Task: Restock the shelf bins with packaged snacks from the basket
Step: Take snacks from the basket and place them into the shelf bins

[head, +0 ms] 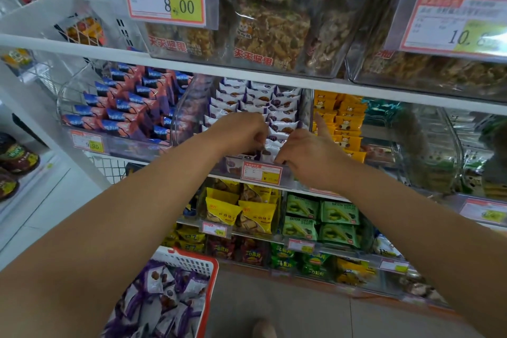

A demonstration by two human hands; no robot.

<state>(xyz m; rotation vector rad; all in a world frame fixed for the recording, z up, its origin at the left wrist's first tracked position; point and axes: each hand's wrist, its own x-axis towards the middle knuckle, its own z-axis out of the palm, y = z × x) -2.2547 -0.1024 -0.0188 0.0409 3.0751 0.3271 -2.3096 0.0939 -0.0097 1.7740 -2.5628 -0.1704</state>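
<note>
Head view: both hands' fingers (pixel 262 143) pinch purple-white packets (pixel 282 118) in clear bin (pixel 189 107).

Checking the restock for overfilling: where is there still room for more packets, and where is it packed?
The white-and-purple packet bin is packed in tight rows, both hands, left and right, at its front. The orange-blue bin and yellow bin alongside look full. Bare room: the floor right of the basket.

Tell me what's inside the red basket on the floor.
The red basket holds loose purple-and-white snack packets, the same kind as in the shelf bin above. The left forearm covers its left side, and the bottom is hidden.
</note>
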